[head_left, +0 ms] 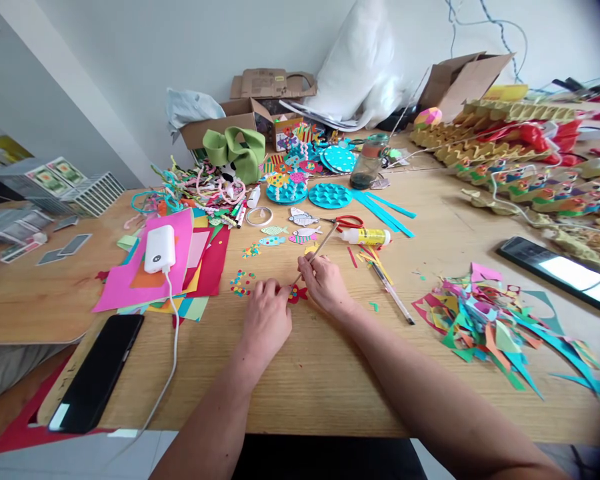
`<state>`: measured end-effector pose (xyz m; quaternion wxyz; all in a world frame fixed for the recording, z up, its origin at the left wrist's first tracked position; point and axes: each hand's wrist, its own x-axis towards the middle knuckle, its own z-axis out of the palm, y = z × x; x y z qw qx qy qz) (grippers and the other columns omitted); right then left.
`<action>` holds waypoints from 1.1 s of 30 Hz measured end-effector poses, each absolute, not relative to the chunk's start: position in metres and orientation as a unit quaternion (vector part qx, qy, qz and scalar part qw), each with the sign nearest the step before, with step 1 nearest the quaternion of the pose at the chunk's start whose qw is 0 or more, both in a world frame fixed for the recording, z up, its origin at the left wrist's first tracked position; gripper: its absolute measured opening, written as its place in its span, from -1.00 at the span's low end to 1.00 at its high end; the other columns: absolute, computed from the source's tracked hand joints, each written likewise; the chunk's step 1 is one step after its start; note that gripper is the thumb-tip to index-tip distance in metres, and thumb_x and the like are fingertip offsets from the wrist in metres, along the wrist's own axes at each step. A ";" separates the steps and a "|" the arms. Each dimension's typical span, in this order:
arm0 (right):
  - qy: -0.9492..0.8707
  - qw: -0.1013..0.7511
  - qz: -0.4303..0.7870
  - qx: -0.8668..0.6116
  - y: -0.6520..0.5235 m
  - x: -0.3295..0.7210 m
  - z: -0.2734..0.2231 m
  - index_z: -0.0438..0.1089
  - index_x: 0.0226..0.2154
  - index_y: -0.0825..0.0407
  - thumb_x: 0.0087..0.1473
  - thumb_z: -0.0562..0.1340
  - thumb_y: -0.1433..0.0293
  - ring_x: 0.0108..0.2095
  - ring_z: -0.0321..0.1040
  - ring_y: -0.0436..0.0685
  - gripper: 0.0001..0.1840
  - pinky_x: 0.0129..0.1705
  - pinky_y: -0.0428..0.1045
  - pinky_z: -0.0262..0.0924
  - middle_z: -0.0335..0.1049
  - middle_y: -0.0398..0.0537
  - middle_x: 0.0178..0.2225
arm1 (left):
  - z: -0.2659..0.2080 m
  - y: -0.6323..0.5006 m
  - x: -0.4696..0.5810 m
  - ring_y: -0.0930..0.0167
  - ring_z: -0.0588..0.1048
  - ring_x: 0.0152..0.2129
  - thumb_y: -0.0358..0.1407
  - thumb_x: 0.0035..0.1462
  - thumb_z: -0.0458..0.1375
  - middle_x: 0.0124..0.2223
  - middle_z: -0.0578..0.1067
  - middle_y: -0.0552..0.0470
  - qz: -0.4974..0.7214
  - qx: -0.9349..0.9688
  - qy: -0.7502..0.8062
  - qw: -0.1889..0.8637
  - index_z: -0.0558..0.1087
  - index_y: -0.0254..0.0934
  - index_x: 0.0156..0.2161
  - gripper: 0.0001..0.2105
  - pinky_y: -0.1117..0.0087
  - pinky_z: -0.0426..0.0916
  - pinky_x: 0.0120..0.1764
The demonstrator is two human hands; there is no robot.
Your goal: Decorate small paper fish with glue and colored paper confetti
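Note:
My right hand (325, 283) is closed round a thin wooden stick (325, 241), whose lower end points down at a small red paper fish (298, 295) with dots on it. My left hand (269, 313) has its fingers curled at the fish's left edge, pinning it to the table; the fingertips are partly hidden. Small coloured paper dots (240, 283) lie left of that hand. Beyond the hands are several patterned paper fish (273, 241), red-handled scissors (349, 221) and a glue bottle (366, 237).
Paper scraps (485, 320) heap at the right, near a phone (555, 270). A pen (393, 293) lies right of my hands. Coloured sheets (215, 260) carry a white power bank (160, 249). A glass jar (369, 163) and egg trays (510, 187) stand farther back.

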<state>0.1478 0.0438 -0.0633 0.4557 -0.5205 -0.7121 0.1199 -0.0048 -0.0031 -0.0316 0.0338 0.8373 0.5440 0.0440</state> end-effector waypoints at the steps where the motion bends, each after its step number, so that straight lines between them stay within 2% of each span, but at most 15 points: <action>1: -0.710 0.457 0.121 -0.521 0.043 0.148 -0.063 0.11 -0.56 -0.05 0.33 -0.07 0.21 -0.54 0.29 0.05 -0.57 -0.37 -0.03 0.14 0.33 -0.11 -0.57 | -0.032 -0.003 -0.005 0.23 0.33 -0.09 -0.49 0.14 0.06 -0.10 0.42 -0.09 0.045 0.837 0.544 0.034 0.46 -0.26 -0.02 -0.69 0.21 0.28 0.03; 8: -0.727 0.442 0.108 -0.514 0.042 0.148 -0.061 0.09 -0.56 -0.06 0.32 -0.05 0.28 -0.53 0.29 0.08 -0.61 -0.31 0.00 0.14 0.33 -0.10 -0.57 | -0.036 -0.002 -0.005 0.22 0.34 -0.08 -0.50 0.12 0.08 -0.09 0.43 -0.09 0.055 0.836 0.545 0.039 0.45 -0.25 0.00 -0.66 0.20 0.26 0.04; 16: -0.727 0.459 0.101 -0.501 0.042 0.148 -0.061 0.10 -0.56 -0.06 0.31 -0.02 0.31 -0.53 0.29 0.09 -0.62 -0.35 -0.01 0.12 0.34 -0.11 -0.58 | -0.039 0.004 -0.012 0.23 0.35 -0.09 -0.55 0.07 0.06 -0.14 0.46 -0.11 0.109 0.820 0.557 0.072 0.45 -0.34 -0.10 -0.71 0.21 0.28 0.04; 24: -0.720 0.489 0.083 -0.485 0.040 0.149 -0.061 0.11 -0.55 -0.05 0.33 -0.01 0.28 -0.52 0.28 0.07 -0.61 -0.36 -0.02 0.14 0.31 -0.12 -0.58 | -0.038 0.007 -0.020 0.28 0.37 -0.13 -0.57 0.09 0.08 -0.18 0.49 -0.03 0.144 0.827 0.529 0.120 0.61 -0.19 -0.23 -0.68 0.23 0.29 0.07; 33: -0.778 0.448 0.030 -0.440 0.036 0.144 -0.054 0.06 -0.52 -0.05 0.30 0.01 0.41 -0.55 0.17 0.04 -0.68 -0.35 -0.01 0.04 0.23 -0.18 -0.60 | -0.032 -0.004 -0.018 0.24 0.32 -0.02 -0.54 0.09 0.10 -0.04 0.43 -0.10 0.096 0.852 0.499 0.126 0.58 -0.13 -0.05 -0.61 0.19 0.25 0.13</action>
